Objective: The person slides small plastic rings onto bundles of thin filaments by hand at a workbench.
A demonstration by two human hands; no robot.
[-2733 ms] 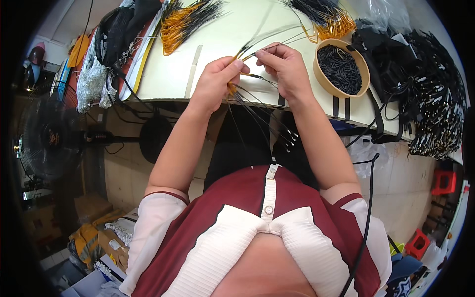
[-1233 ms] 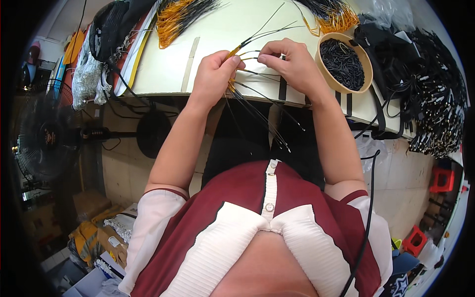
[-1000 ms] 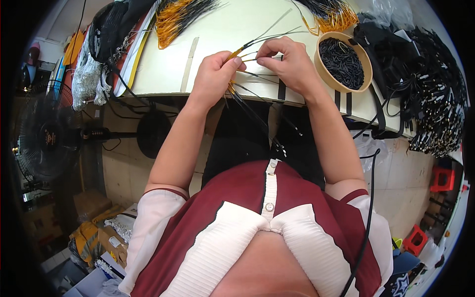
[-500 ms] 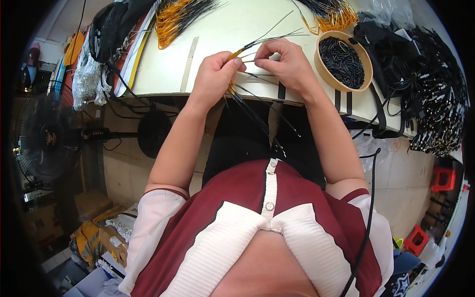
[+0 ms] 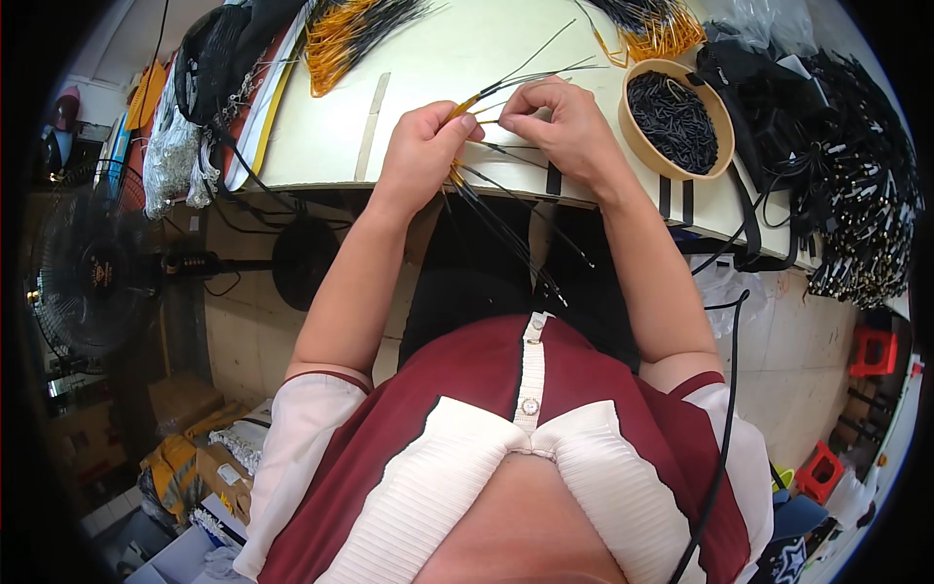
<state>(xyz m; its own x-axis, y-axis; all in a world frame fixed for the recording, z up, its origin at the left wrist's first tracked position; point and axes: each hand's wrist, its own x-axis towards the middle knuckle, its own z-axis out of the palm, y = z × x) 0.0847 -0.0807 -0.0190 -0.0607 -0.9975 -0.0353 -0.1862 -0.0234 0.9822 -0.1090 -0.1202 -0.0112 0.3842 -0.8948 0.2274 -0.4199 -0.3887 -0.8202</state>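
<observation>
Right hand [image 5: 566,131] shifted rightward, pinching wire [image 5: 490,121] | left hand [image 5: 420,154] gripping wire bundle [image 5: 468,103] | pale table [image 5: 326,146] | fan [image 5: 100,273]

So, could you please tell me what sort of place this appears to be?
Most likely a workshop: the left hand holds a bunch of wires, a bowl of short black pieces stands on the table, and a thick bundle of black cords is at the right.

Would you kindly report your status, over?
Left hand gripping orange-and-black wires. Right hand pinching one strand. Tan bowl to the right, not blocking.
</observation>
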